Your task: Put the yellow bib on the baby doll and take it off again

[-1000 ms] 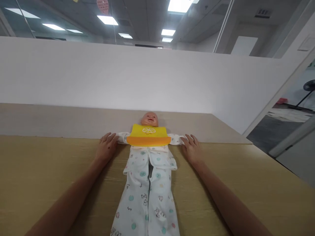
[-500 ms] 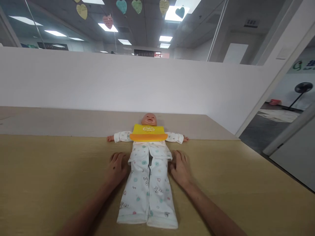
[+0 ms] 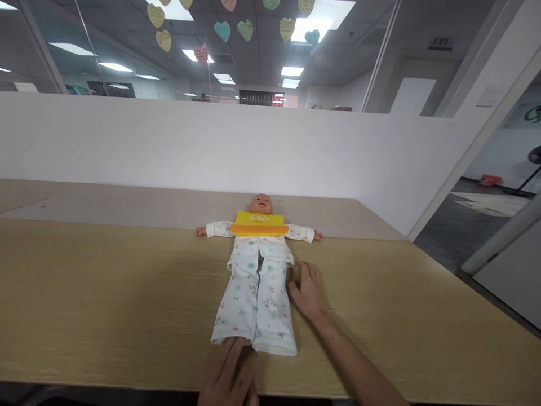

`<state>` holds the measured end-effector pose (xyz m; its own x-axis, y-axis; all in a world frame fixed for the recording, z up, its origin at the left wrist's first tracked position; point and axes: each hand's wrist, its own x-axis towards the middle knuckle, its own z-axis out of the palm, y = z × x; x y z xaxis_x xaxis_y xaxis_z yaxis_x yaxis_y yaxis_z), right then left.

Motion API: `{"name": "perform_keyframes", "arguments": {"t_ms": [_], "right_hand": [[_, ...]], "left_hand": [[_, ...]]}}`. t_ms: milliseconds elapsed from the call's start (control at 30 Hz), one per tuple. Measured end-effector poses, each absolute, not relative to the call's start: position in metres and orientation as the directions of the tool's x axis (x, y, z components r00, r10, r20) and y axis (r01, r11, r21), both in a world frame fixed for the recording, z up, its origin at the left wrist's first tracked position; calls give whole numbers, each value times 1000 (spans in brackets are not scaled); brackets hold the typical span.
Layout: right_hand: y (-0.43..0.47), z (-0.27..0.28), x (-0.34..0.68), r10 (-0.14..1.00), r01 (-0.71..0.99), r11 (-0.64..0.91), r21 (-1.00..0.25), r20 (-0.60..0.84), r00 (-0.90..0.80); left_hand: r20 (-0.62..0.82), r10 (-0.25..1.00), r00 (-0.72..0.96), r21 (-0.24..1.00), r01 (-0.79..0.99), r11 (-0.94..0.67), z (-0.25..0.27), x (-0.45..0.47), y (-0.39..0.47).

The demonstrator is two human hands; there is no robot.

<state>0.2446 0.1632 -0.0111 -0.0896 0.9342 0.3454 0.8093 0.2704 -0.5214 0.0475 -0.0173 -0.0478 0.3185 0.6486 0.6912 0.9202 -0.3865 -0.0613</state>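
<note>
A baby doll (image 3: 261, 204) lies on its back on the table, arms spread to the sides. Over its chest sits a yellow bib (image 3: 259, 220) with a white citrus print and an orange catcher pocket. The doll wears a white patterned top (image 3: 276, 248) and matching wide-legged pants (image 3: 270, 307). At the hem of the left-side pant leg is my left hand (image 3: 230, 375), fingers stretched forward over the edge, slightly blurred. My right hand (image 3: 308, 290) rests open on the table, close beside the doll's right-side hip, holding nothing.
The wooden table (image 3: 380, 316) has a grey strip (image 3: 127, 204) along its back, against a white wall (image 3: 190, 146). Above it is a glass pane with paper hearts (image 3: 222, 31). A doorway at right shows a red basin (image 3: 490, 180) and a fan (image 3: 535, 155).
My left hand has moved from beside the doll's waist down to the pant hem. My right hand stays beside the doll. The camera view has shifted a little.
</note>
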Motion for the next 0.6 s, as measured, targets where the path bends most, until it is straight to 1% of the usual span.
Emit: {"name": "perform_keyframes", "arguments": {"t_ms": [100, 167, 267, 367, 500, 600], "right_hand": [[163, -12, 246, 935, 801, 266, -536, 346, -79], [164, -14, 246, 933, 802, 266, -535, 354, -73], [165, -16, 246, 929, 804, 266, -532, 363, -68], [166, -17, 246, 932, 800, 261, -540, 357, -63], [166, -16, 246, 936, 796, 252, -550, 347, -57], [167, -15, 247, 940, 795, 247, -554, 337, -57]], "left_hand": [[594, 694, 407, -159, 905, -394, -38, 47, -7], [545, 709, 447, -184, 889, -420, -31, 45, -5], [512, 716, 474, -207, 877, -433, -28, 45, -4], [523, 724, 450, -212, 891, -401, -31, 49, -3], [553, 730, 402, -179, 913, -367, -37, 60, -1], [564, 747, 353, -169, 934, -314, -42, 68, -3]]}}
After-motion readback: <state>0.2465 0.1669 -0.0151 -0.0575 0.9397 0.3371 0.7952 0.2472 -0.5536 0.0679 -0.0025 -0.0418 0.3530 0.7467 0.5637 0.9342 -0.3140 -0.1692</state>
